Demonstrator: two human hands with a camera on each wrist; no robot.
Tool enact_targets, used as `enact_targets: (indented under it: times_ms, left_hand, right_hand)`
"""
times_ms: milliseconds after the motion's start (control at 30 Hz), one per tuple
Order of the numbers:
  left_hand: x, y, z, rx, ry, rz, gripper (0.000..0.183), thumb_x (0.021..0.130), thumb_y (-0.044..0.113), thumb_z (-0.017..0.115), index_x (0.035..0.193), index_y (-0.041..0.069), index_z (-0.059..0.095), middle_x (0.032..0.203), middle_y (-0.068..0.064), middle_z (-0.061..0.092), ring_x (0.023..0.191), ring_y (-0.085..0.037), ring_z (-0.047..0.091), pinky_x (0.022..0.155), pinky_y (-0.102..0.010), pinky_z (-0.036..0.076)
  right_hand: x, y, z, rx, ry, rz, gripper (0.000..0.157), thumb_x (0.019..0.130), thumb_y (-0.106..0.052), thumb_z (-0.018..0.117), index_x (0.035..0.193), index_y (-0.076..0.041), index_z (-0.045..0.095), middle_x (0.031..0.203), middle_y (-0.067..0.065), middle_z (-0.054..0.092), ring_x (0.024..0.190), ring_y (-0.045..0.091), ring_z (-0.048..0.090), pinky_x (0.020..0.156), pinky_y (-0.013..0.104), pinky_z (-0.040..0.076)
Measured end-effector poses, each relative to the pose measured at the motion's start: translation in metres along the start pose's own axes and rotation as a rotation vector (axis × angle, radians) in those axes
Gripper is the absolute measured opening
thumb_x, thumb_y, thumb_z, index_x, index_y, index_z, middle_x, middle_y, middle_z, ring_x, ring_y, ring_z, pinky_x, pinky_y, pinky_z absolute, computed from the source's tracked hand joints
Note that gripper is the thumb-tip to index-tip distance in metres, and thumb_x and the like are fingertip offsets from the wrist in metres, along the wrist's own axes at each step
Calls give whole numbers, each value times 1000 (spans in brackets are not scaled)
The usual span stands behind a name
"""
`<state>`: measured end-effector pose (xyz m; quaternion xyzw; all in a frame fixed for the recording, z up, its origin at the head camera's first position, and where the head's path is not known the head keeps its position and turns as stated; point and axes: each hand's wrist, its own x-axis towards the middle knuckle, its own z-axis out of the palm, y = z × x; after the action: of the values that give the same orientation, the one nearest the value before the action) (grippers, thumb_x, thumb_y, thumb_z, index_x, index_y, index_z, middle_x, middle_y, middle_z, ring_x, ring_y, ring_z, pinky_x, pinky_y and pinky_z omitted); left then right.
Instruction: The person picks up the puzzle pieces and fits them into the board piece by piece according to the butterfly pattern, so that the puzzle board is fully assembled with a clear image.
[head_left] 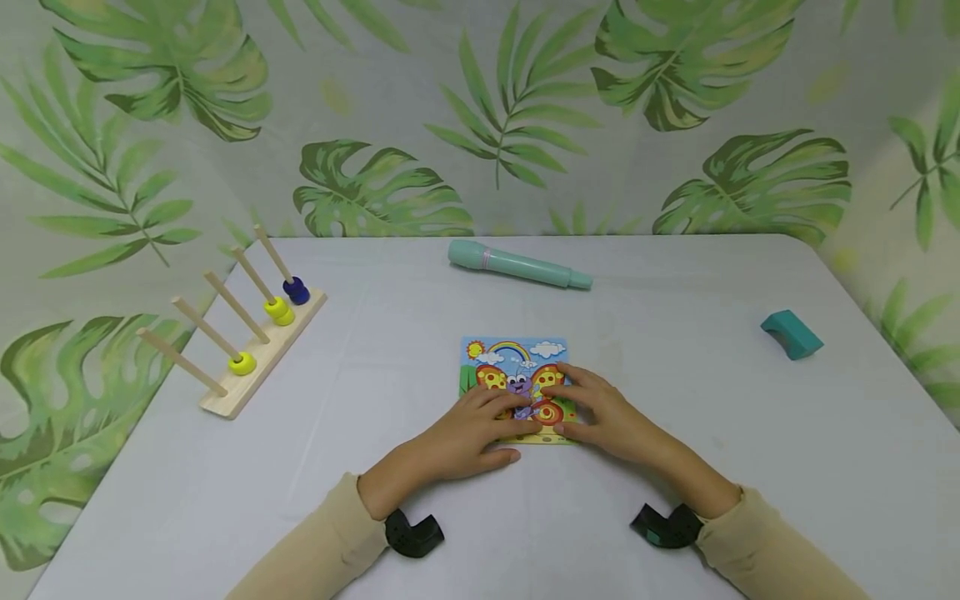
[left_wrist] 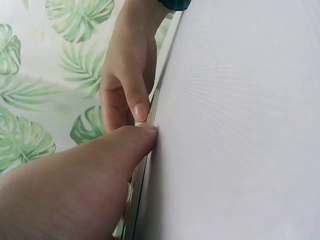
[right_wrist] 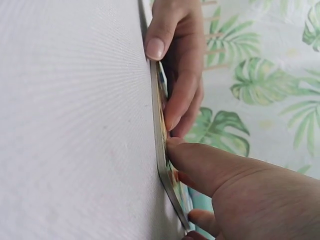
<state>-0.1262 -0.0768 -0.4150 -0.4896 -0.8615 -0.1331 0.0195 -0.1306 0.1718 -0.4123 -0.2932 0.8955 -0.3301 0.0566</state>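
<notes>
A thin picture puzzle board (head_left: 512, 350) with a butterfly, a rainbow and a sun lies flat on the white table. Across its lower left part rests my left hand (head_left: 468, 432), fingers stretched over the picture and thumb at the near edge. My right hand (head_left: 611, 417) lies on the lower right part, its fingers lightly bent and their tips touching the picture. The right wrist view shows the board's pale edge (right_wrist: 159, 130) on the cloth, with the fingertips of both hands close together on top. Some of the butterfly is hidden under the fingers.
At the left stands a wooden peg rack (head_left: 273, 354) with yellow and dark blue rings. A mint green toy microphone (head_left: 521, 264) lies behind the board. Far to the right is a teal arch block (head_left: 792, 335). Leaf-patterned cloth (head_left: 517, 108) hangs behind the table.
</notes>
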Motion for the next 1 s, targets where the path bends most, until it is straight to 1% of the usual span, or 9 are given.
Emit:
enact_targets:
  times_ms: [100,200,300,367,467,533,667,900,1000]
  left_hand:
    - [-1,0,-1,-32,1,-11,42,90,37,52,130,27,49,137,-4,37,126,-21,28,103,-42,21]
    - [-4,-5,-5,-99,19,-74,46,88,40,53,132,28,46,141,-5,31,129,-25,22,103,-45,20]
    - [-11,-17,-12,-165,40,-195,53,86,42,56,135,28,42,144,-4,26,131,-28,17,104,-46,16]
    - [-17,-27,-18,-193,34,-292,61,83,44,59,137,25,38,144,-4,24,132,-28,15,104,-45,13]
    - [-26,-39,-23,-226,-9,-415,75,79,48,62,140,19,31,146,-6,21,132,-28,13,105,-44,10]
    - [-30,-44,-23,-242,-44,-454,83,76,51,64,142,16,27,147,-7,19,133,-29,11,105,-45,9]
    - [-34,-50,-21,-240,-80,-447,89,74,55,63,143,13,25,147,-7,17,133,-30,8,105,-46,7]
    - [-33,-48,-15,-190,-21,-429,88,74,56,63,142,13,28,146,-3,22,133,-28,11,105,-46,6]
    - [-30,-44,-12,-186,-19,-424,89,74,58,61,142,13,27,147,-3,21,133,-28,11,105,-45,3]
  right_hand:
    - [0,-1,0,3,-2,7,49,80,-23,68,125,-11,54,142,14,28,128,37,22,96,59,21]
    - [-1,-1,0,7,2,11,50,80,-24,68,126,-10,54,143,13,28,128,36,22,97,58,21]
    - [-1,-1,1,9,8,27,51,80,-26,68,126,-10,53,143,12,27,129,36,22,97,58,21]
    - [-1,0,1,9,10,42,53,80,-28,68,126,-9,52,143,12,27,129,35,21,98,58,21]
    - [-2,-1,2,10,15,64,54,80,-28,68,127,-9,51,144,12,25,130,35,20,98,57,22]
    - [-3,-1,2,2,15,74,56,80,-29,68,129,-9,49,144,12,24,130,34,20,98,56,22]
    - [-3,-1,2,-19,15,84,58,80,-30,68,131,-9,47,145,11,23,130,33,20,99,55,23]
    - [-3,-1,-3,-30,-17,92,61,80,-33,67,132,-9,45,145,12,23,130,34,19,99,54,23]
    - [-4,0,-8,-27,-37,102,60,80,-31,68,131,-9,46,144,13,24,130,34,20,99,54,23]
